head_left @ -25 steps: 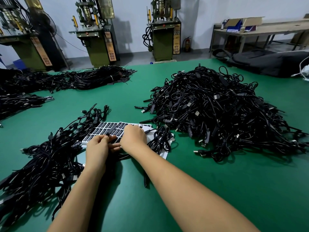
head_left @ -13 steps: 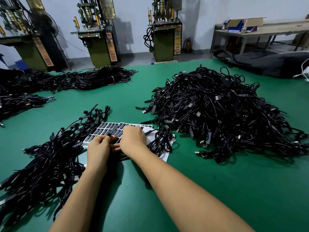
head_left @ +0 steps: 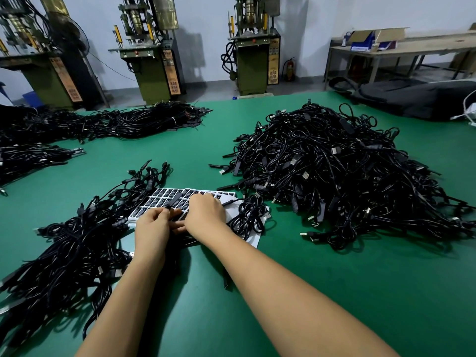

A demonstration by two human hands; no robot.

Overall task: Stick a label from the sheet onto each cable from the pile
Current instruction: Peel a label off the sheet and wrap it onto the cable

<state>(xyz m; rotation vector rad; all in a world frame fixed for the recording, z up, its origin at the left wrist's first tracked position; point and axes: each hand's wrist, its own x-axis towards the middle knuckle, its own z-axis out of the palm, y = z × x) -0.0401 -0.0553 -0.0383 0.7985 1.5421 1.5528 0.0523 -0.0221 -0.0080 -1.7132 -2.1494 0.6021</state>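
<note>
a: what's around the work spot?

b: a big pile (head_left: 342, 176) of black cables to the right on the green table (head_left: 334, 292), and a flatter heap (head_left: 69, 253) of cables to the left. two more bundles (head_left: 108, 122) lie along the far left. past the far edge stand three green machines (head_left: 253, 60), a wooden bench (head_left: 401, 47) and a dark bag (head_left: 417, 99).

a: anything crowding the hands?

b: the heap touches the left end of the label sheet (head_left: 167, 199), and a coiled cable (head_left: 248, 217) lies on white paper just right of the right hand (head_left: 206, 215). the pile's loose plugs reach close to that coil.

a: open room?

b: bare green between the two cable masses at the near side, under the forearms, and a broad strip in the middle beyond the sheet. the far table edge is well away.

a: and the hands?

b: both sit on the sheet, touching each other. the left hand (head_left: 152, 228) has its fingers curled, pinching a small black cable piece (head_left: 175, 200) that slants up over the labels. the right hand is knuckles up, fingers bent down onto the sheet; i can't tell whether it has a label pinched.
</note>
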